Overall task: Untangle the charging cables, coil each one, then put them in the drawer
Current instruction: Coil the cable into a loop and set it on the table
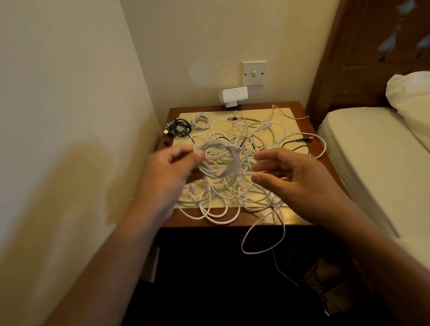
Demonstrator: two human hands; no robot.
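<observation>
Above the nightstand (294, 218), held off the tangled cables (237, 192): a coiled white cable (218, 144), pinched at its left edge by the left hand (168, 172), thumb and fingers curled round the strands. Roughly round ring, open face tilted up toward the camera, no clear long axis, somewhat blurred. Just right of it, not touching, the right hand (295, 176), fingers spread and loose, holding nothing.

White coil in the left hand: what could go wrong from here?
The white coil is held only by the left hand, with the right hand open, so it might spring loose. It may also snag the tangle beneath. The loop hanging off the table could drag cables down.
</observation>
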